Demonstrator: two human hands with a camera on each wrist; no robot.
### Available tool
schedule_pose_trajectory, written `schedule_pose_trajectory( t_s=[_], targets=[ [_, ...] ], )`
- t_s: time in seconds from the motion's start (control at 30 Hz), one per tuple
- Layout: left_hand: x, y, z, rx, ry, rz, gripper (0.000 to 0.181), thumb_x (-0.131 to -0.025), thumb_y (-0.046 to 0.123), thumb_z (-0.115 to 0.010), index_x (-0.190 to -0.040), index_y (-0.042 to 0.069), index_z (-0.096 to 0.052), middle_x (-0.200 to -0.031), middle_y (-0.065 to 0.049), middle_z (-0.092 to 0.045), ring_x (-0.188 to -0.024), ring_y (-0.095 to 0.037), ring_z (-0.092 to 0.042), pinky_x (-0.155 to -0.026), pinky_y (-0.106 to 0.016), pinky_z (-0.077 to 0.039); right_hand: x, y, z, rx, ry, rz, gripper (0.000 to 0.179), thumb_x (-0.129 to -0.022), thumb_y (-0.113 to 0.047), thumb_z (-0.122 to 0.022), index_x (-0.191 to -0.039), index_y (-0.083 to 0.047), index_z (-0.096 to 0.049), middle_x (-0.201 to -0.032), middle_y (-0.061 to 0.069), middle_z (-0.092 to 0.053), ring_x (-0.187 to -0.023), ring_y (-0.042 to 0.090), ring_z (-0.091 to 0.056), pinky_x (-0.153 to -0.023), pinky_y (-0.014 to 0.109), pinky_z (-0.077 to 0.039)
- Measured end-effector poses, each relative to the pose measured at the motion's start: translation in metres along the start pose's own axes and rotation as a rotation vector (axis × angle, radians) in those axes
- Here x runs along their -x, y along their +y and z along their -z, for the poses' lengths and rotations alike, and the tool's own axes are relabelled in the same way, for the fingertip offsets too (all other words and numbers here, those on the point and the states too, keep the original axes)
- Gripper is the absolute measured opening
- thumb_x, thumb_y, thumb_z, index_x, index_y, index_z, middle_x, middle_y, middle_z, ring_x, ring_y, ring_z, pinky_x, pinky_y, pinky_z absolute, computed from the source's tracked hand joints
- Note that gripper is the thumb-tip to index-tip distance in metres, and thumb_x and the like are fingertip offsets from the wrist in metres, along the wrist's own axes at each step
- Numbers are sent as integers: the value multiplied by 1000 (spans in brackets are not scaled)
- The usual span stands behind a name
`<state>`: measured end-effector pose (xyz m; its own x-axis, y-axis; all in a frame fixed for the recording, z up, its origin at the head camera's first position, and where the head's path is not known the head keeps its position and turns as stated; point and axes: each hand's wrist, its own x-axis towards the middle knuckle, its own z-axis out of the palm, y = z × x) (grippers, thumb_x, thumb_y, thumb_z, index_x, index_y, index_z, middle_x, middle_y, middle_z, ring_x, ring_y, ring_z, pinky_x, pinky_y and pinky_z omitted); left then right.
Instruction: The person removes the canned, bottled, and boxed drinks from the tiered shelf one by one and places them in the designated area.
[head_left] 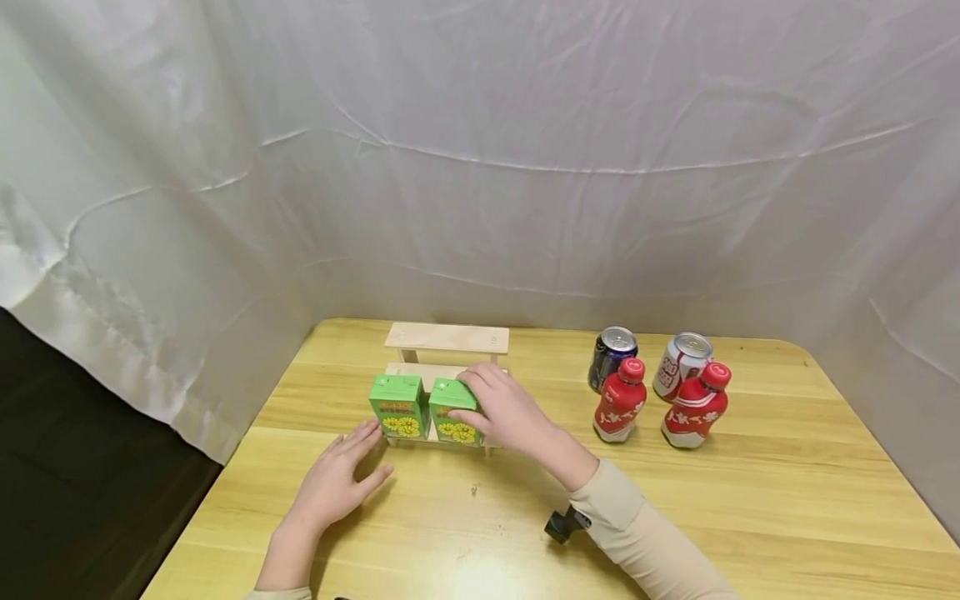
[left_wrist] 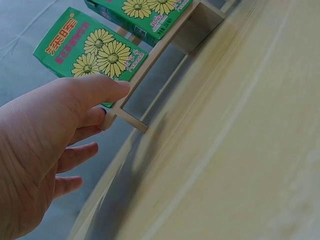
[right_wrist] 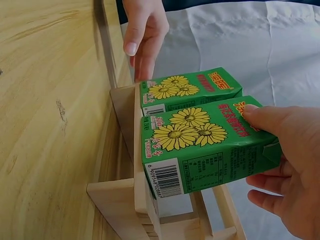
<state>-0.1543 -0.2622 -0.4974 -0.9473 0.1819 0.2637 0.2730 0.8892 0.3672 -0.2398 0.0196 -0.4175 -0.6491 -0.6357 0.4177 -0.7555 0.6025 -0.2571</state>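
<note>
Two green drink cartons with yellow flowers stand side by side on the lower tier of a small wooden rack. My right hand grips the right carton near its top, the thumb on its printed front and the fingers behind. The left carton stands close beside it. My left hand is at the rack's left end, its fingers extended and its fingertips by the lower left corner of the left carton. In the left wrist view, the left hand's fingers are loosely spread by the rack's end.
To the right stand two red bottles, with a dark can and a white can behind them. A black device is at the right sleeve. Pale cloth hangs behind the wooden table.
</note>
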Motion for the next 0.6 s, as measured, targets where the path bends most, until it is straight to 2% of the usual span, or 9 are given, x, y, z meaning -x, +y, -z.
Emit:
schedule_pose_trajectory(
  t_s=[0.27, 0.6],
  targets=[
    [0, 0, 0, -3, 0, -2, 66, -88, 43, -67, -140, 6, -52, -150, -9, -46, -140, -30, -44, -116, -57, -32, 2, 0, 1, -21, -20, 36, 49, -89, -41, -66, -123, -6, -59, -120, 7, -61, -112, 21, -58, -97, 36, -52],
    [0, 1, 0, -2, -1, 4, 65, -89, 44, -67, -140, 6, -52, -150, -9, -47, -139, -30, -44, -116, -57, -32, 10, -1, 10, -66, -80, 13, 50, -92, -42, -63, -126, -6, -56, -124, 7, -59, -114, 20, -56, -101, 36, -51]
  ],
)
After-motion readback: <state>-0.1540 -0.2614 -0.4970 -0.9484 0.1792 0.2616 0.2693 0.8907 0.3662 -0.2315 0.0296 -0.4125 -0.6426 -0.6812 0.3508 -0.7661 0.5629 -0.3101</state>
